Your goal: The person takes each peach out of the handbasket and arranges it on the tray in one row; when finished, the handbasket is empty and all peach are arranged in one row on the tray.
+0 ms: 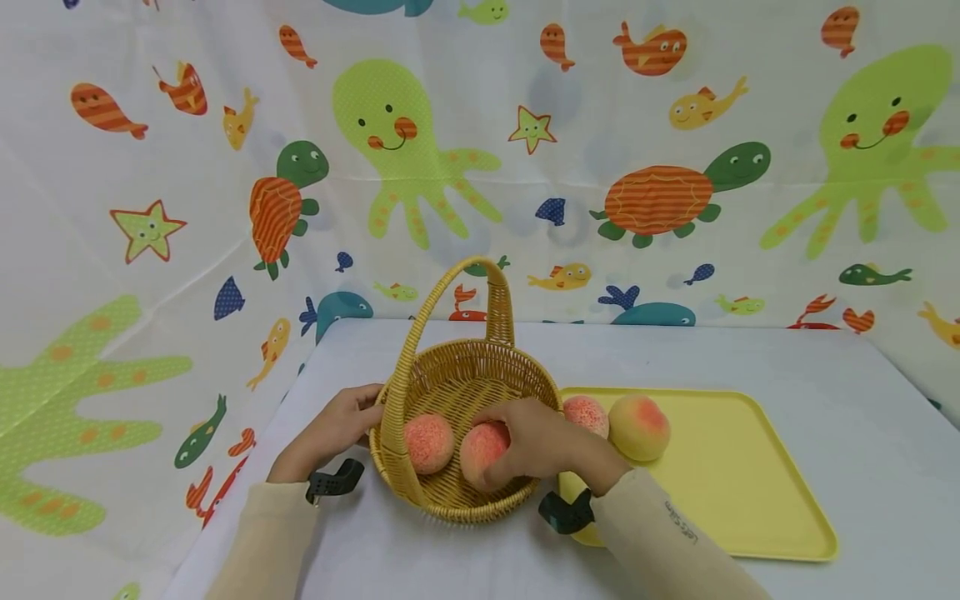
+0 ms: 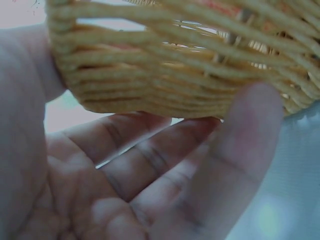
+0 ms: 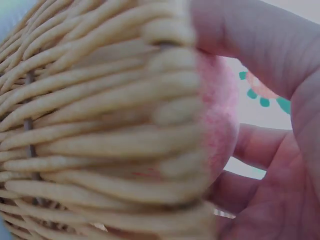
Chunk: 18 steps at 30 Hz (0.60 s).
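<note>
A round wicker basket (image 1: 480,513) with a tall arched handle stands on the white table. At its left side my left hand (image 1: 337,429) holds the rim; in the left wrist view, fingers (image 2: 145,155) reach beneath the woven wall. Inside the basket, one pink-and-yellow peach (image 1: 429,444) lies at the left. My right hand (image 1: 543,437) reaches over the right rim and grips a second peach (image 1: 482,460) low in the basket. The right wrist view shows that peach (image 3: 220,120) partly hidden behind the wicker. Whether it touches the basket floor, I cannot tell.
A yellow tray (image 1: 735,467) lies right of the basket, partly under my right forearm. Two more peaches, a pinkish one (image 1: 587,416) and a yellower one (image 1: 640,427), sit at its left end. A sea-animal curtain (image 1: 465,158) hangs behind the table and along its left side.
</note>
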Each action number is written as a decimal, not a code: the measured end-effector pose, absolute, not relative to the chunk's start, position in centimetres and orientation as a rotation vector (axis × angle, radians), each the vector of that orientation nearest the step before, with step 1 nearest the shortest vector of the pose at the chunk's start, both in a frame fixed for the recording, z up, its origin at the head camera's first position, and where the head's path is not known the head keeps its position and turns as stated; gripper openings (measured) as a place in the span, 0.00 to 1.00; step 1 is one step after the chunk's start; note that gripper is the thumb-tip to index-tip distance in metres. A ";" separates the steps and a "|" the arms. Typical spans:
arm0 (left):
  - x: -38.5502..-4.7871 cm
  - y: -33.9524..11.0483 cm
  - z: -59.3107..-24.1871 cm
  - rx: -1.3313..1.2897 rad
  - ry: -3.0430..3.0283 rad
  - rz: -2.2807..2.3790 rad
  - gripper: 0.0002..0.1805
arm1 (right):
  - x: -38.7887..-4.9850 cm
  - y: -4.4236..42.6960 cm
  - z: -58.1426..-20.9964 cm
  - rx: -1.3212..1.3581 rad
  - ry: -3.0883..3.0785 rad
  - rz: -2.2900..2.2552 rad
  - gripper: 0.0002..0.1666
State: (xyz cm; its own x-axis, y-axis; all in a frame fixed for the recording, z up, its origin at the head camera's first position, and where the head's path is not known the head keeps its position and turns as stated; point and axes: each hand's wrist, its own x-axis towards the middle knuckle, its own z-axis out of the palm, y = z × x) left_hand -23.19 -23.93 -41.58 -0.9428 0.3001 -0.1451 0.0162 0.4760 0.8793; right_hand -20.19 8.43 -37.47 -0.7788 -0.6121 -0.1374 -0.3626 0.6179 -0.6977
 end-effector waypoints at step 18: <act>-23.3 -23.9 -41.7 0.275 2.455 1.454 0.26 | -19.5 15.8 -33.6 -0.589 2.610 -1.229 0.40</act>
